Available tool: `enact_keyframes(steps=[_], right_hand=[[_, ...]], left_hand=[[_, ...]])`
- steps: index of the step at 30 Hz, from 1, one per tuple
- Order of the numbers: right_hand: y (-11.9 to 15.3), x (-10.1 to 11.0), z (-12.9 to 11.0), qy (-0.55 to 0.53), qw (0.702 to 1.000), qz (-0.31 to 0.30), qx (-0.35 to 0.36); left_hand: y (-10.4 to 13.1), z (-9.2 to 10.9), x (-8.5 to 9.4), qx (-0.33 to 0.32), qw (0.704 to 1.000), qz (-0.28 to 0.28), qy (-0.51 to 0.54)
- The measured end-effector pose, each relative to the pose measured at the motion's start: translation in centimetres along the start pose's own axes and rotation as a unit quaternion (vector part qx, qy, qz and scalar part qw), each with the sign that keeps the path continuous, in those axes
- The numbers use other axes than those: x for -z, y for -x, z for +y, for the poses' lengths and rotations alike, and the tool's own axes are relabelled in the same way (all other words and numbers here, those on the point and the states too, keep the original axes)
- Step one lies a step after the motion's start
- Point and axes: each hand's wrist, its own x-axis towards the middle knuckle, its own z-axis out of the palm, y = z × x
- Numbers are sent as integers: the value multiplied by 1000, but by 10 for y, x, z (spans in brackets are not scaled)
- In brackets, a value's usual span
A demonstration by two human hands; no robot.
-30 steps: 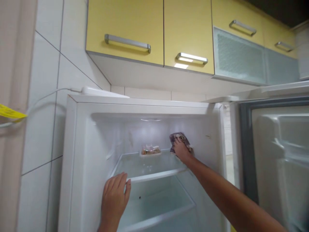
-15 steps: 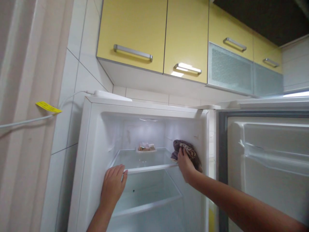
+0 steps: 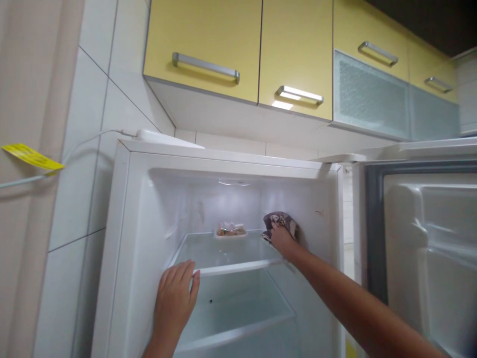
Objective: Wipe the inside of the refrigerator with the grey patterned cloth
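Observation:
My right hand (image 3: pixel 281 237) reaches deep into the fridge, closed on a dark patterned cloth (image 3: pixel 290 222). The cloth lies bunched against the fridge's inner right wall (image 3: pixel 316 238), above the right side of the upper glass shelf (image 3: pixel 201 249). At the left end of that shelf's white front edge rests my left hand (image 3: pixel 175 293), its fingers stretched out and its thumb apart. Farther back on the same shelf stands a small white tray (image 3: pixel 231 235) with wrapped food in it.
A lower glass shelf (image 3: pixel 238 311) carries a small dark speck. The fridge door (image 3: pixel 439 238) stands wide on the right. Yellow cabinets (image 3: pixel 203 40) hang overhead, and a white cord (image 3: pixel 26 183) with a yellow tag (image 3: pixel 33 156) runs along the left.
My right hand has pushed the cloth deeper along the fridge's right wall. The camera view has moved closer, while my left hand stays at the shelf edge.

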Motion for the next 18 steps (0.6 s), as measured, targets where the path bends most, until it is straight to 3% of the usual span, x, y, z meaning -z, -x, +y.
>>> enact_keyframes(steps=[13, 18], right_hand=[[-112, -59, -4, -65, 996, -27, -62], [-128, -65, -1, -60, 997, -16, -50]], left_hand=[[3, 2, -4, 4, 1000, 2, -7], [4, 2, -5, 1, 1000, 6, -10]])
